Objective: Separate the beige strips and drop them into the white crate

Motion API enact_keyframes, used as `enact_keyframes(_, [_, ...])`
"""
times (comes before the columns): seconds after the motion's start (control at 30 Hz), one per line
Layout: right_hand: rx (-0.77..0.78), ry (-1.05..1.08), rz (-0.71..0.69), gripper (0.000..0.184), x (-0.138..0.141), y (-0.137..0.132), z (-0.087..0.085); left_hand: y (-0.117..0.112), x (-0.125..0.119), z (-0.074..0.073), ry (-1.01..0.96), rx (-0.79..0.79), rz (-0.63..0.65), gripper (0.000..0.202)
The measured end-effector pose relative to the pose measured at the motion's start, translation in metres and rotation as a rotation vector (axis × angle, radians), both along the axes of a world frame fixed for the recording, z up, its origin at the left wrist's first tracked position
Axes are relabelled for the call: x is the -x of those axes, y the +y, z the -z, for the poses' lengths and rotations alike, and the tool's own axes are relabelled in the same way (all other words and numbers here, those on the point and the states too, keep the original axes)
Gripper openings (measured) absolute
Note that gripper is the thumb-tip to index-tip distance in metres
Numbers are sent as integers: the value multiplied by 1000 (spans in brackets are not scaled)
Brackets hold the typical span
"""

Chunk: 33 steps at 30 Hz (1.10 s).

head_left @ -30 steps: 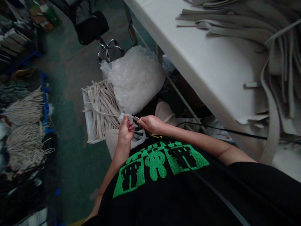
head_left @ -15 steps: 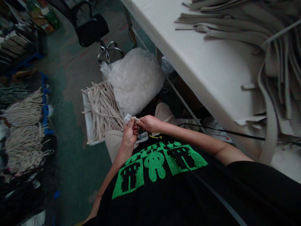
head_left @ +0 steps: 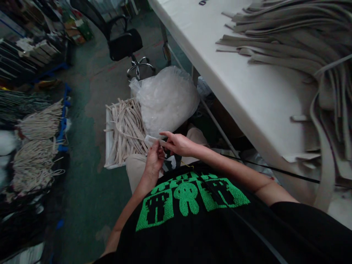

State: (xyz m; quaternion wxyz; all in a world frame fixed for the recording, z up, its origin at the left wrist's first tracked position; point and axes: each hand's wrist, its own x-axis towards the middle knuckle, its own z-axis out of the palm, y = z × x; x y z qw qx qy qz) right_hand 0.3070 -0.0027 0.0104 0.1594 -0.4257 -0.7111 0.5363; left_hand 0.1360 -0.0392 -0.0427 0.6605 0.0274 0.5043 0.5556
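In front of my lap my left hand (head_left: 154, 158) pinches a beige fabric strap near its end, fingers curled and thumb on top. A small translucent plastic piece (head_left: 150, 139) sits at that end, just beyond my left fingertips. My right hand (head_left: 179, 144) holds the same strap from the other side, its index finger stretched out. Below the hands hangs a whitish strip (head_left: 172, 161); whether it joins the strap I cannot tell. A white bin (head_left: 109, 157) full of beige straps (head_left: 128, 128) stands just beyond my left hand. Behind my hands is a bulging clear plastic bag (head_left: 167, 101).
To the right runs a white-covered table (head_left: 233, 91) with a pile of grey-beige straps (head_left: 291, 44), some hanging over its edge. A black swivel chair (head_left: 125, 44) stands ahead. Strap bundles (head_left: 35, 157) lie on the left by a blue pallet (head_left: 65, 110).
My right index finger has lifted and straightened away from the strap. The whole view has shifted, so things appear slightly further right and lower.
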Motion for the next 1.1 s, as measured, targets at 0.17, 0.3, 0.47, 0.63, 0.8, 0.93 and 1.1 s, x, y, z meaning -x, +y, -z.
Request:
enact_keyframes(0.17, [-73,-77,10,53,-7,4,-9,-1,13,-8,-58,2,-106,27])
enact_keyframes(0.3, [-142,-123,31,52,8,6,-8,-9,4,-4,-52,1,-6,29])
enact_keyframes(0.47, [-117,-118,-42,56,4,3,-15,-10,9,-5,-55,-5,-95,31])
enact_keyframes(0.63, [-210,-183,-41,50,10,4,-12,-10,4,-4,-71,-26,0,32])
enact_keyframes(0.8, [-182,-184,-49,54,10,8,-16,-8,10,-4,-80,-42,-69,36])
enact_keyframes(0.93, [-242,-232,-29,52,11,10,-15,-9,5,-6,-95,-18,-77,34])
enact_keyframes(1.1, [-222,-191,-32,53,16,15,-6,-1,5,-7,-59,-28,-90,36])
